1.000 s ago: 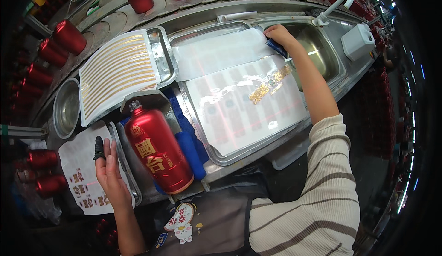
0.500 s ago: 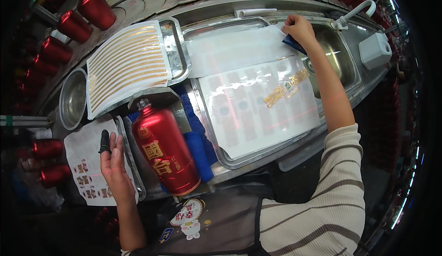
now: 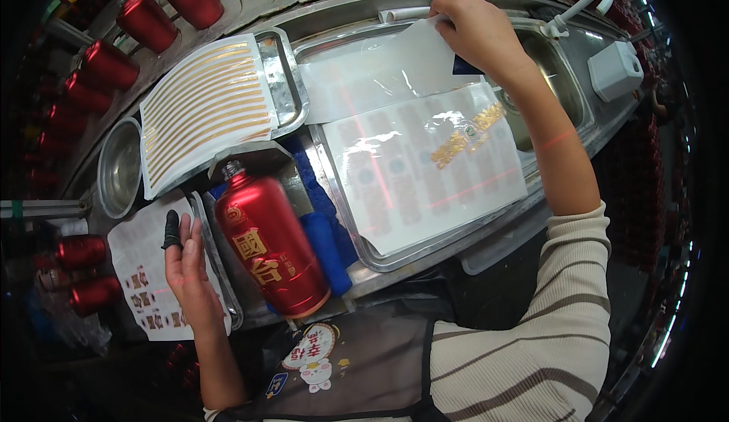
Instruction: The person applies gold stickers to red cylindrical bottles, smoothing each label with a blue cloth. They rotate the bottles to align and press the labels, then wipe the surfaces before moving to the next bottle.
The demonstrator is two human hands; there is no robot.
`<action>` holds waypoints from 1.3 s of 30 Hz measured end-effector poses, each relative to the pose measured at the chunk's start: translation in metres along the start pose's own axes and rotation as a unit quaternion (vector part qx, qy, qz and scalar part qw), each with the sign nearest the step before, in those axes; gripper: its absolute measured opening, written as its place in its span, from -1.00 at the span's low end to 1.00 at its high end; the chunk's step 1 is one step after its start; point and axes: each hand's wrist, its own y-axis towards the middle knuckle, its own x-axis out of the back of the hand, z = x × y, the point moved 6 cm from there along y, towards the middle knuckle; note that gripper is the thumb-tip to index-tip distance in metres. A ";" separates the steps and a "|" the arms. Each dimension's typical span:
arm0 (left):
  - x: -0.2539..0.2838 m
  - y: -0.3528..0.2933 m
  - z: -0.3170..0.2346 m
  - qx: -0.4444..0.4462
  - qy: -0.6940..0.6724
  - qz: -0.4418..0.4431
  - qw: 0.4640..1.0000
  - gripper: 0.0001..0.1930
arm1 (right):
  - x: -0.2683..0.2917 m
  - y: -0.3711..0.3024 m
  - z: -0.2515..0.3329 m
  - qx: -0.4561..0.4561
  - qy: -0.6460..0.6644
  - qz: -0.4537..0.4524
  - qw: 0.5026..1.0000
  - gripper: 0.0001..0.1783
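The left hand (image 3: 194, 289), fingers extended and released, is over the small-decal sheet (image 3: 140, 241). To its right, the red bottle (image 3: 272, 247) reclines, neck far, gold characters (image 3: 260, 256) already in place. Farther right, one gold decal (image 3: 468, 135) lies on the near white sheet (image 3: 418, 221). On its far side, the translucent sheet (image 3: 364, 91), thin, glossy and bowed, is partly raised, not yet free; the right hand (image 3: 482, 38) pinches its far-right corner.

- Your metal table (image 3: 402, 276) has a sink (image 3: 566, 80) set in it.
- To your left sit a bowl (image 3: 120, 171) and two trays (image 3: 220, 270).
- Mid-table, blue cloth (image 3: 310, 175) lies beside a large tray (image 3: 339, 213).
- At your far right stands a jug (image 3: 616, 72).
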 end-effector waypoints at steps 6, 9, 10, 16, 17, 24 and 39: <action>0.004 0.001 0.001 -0.003 0.000 0.001 1.000 -0.49 | 0.021 0.009 -0.007 -0.028 0.237 0.033 0.971 -0.80; 0.009 0.002 -0.001 -0.001 0.002 -0.009 1.000 -0.49 | 0.041 0.015 0.000 -0.114 0.426 0.033 0.897 -0.93; 0.010 0.001 -0.003 -0.005 0.005 -0.007 1.000 -0.48 | 0.045 0.016 -0.002 -0.145 0.449 0.042 0.881 -0.94; 0.013 -0.001 -0.007 -0.018 0.005 -0.004 1.000 -0.47 | 0.096 0.001 -0.006 -0.155 0.510 -0.007 0.846 -0.85; 0.011 0.000 -0.006 -0.018 0.003 0.003 1.000 -0.47 | 0.110 -0.006 -0.005 -0.159 0.520 -0.015 0.839 -0.85; 0.013 0.001 -0.008 -0.032 0.009 0.008 0.999 -0.47 | 0.133 -0.091 -0.120 -0.218 0.555 -0.061 0.800 -0.74; 0.011 0.023 -0.002 -0.028 -0.003 0.039 0.999 -0.66 | 0.007 -0.711 -0.286 -0.721 0.457 -0.286 0.437 -0.71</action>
